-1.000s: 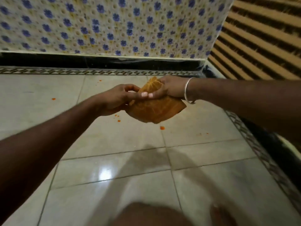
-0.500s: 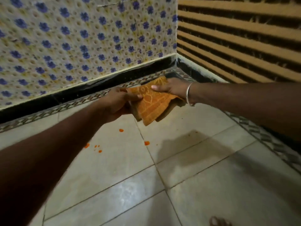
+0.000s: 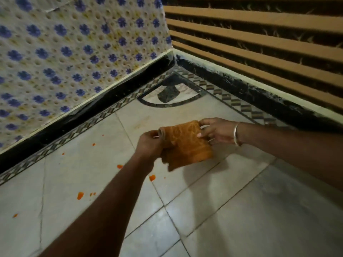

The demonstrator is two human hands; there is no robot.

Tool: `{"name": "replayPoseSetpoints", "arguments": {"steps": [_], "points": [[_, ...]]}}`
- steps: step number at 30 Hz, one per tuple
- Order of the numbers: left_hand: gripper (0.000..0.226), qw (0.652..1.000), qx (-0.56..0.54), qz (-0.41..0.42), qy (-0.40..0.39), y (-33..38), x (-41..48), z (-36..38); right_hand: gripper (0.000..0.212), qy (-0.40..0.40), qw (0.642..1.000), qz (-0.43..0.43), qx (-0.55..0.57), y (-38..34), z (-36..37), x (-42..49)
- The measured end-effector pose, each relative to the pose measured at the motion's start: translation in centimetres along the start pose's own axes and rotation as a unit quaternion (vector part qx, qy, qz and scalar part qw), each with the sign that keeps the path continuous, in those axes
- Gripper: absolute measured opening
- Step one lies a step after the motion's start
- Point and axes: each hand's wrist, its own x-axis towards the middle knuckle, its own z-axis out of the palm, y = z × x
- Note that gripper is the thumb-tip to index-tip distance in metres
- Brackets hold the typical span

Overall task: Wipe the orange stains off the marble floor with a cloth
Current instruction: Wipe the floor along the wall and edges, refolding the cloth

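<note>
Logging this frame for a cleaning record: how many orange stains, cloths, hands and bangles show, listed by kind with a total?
Orange stains on the floor, distinct ones: 9, largest at
Cloth: 1, held by both hands
Hands: 2, left hand, right hand
Bangle: 1, on the right wrist
Total: 13

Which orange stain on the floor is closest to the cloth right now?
The stain just below the cloth's hanging corner, beside the left forearm. The other stains lie farther left, toward the flowered wall.
</note>
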Motion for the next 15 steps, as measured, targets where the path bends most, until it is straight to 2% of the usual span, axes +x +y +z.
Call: {"name": "replayPoseSetpoints", "arguments": {"steps": [3, 6, 8, 10, 12, 15], "points": [[0.027, 0.993, 0.092, 0.062, 0.038, 1.3, 2.5, 1.8, 0.045, 0.037, 0.998, -0.039, 0.032, 1.1, -2.3, 1.1], [0.025, 0.975, 0.156, 0.142, 0.071, 1.6, 3.9, 4.2, 0.036, 0.106, 0.99, -0.091, 0.002, 1.2, -3.6, 2.3], [0.021, 0.962, 0.158, 0.203, 0.089, 1.2, 4.5, 5.7, 0.035, 0.143, 0.978, -0.143, -0.046, 1.2, -4.7, 3.2], [0.016, 0.954, 0.164, 0.239, 0.078, -0.4, 4.9, 7.0, 0.032, 0.18, 0.959, -0.193, -0.105, 1.8, -6.0, 3.9], [0.02, 0.939, 0.227, 0.252, 0.052, -3.1, 5.3, 7.6, 0.028, 0.199, 0.947, -0.21, -0.143, 3.7, -7.1, 3.8], [0.027, 0.927, 0.309, 0.209, -0.029, -7.2, 5.5, 7.5, 0.028, 0.216, 0.924, -0.207, -0.238, 8.5, -7.9, 2.7]]}}
